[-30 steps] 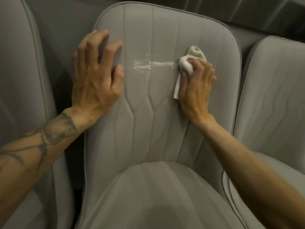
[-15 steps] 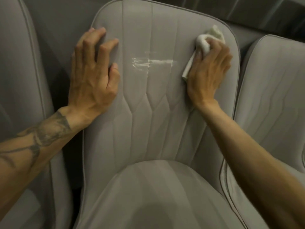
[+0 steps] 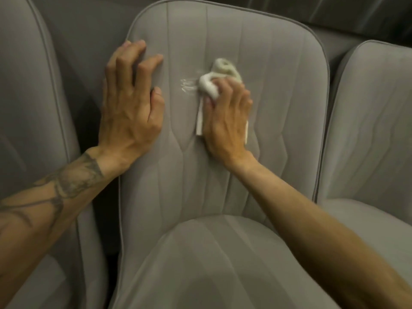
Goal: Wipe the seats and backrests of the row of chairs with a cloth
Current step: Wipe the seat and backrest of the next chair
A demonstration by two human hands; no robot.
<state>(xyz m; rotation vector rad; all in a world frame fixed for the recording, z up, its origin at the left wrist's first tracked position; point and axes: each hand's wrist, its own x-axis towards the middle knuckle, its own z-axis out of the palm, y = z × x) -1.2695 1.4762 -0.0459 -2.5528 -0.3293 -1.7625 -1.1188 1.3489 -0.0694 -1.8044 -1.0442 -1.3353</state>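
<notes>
Head view, cloth [image 3: 209, 84] in right hand [image 3: 227, 121] on backrest [image 3: 278, 85], grey chairs [image 3: 367, 130] flanking

Your one camera sits on your head, wide-angle, facing forward and steeply down. It takes the middle chair's backrest [image 3: 278, 85] and seat [image 3: 211, 264] from close range; the left chair [image 3: 33, 108] and right chair [image 3: 367, 130] are cut by the frame edges.

Chair backrest [image 3: 267, 108]: matt grey fabric w/ stitched seams; cloth [image 3: 211, 85]: soft white textile, crumpled.
</notes>
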